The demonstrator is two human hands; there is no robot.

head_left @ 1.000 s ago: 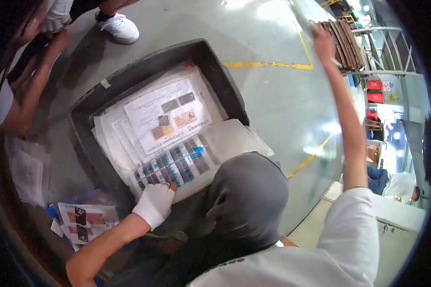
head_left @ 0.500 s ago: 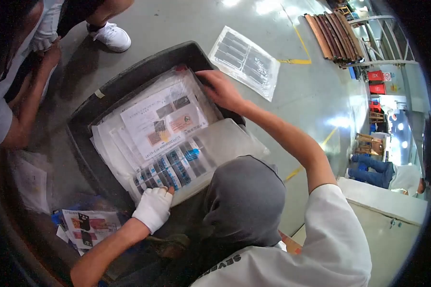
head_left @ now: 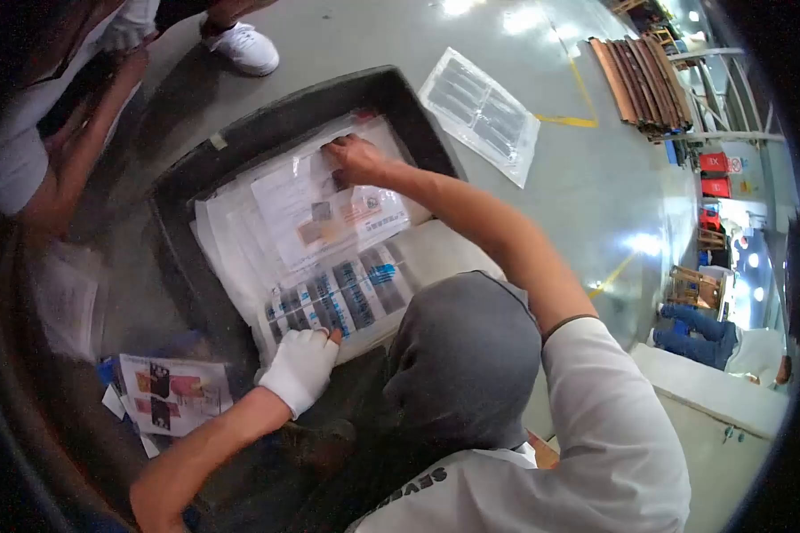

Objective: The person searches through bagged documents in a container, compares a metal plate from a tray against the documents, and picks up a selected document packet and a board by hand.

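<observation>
1. Left hand (head_left: 132, 27), gloved, just beside the bare right hand (head_left: 135, 59), outside the black bin's (head_left: 302, 115) upper-left side; cannot tell whether either grips anything.
2. Inside the bin: a printed sheet (head_left: 324, 226) and a packet of dark strips (head_left: 340, 295).
3. Over the bin, a co-worker's gloved hand (head_left: 300, 366) rests at the packet's edge, their bare hand (head_left: 357, 160) on the sheet; steady, light pressure should probably stop slick plastic sliding.
4. Right of the bin, on the floor: a clear packet (head_left: 480, 117).

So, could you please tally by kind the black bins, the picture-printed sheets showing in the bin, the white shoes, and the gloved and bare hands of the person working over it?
Black bin: 1
Printed sheet: 1
White shoe: 1
Gloved left hand: 1
Bare right hand: 1
Total: 5
</observation>
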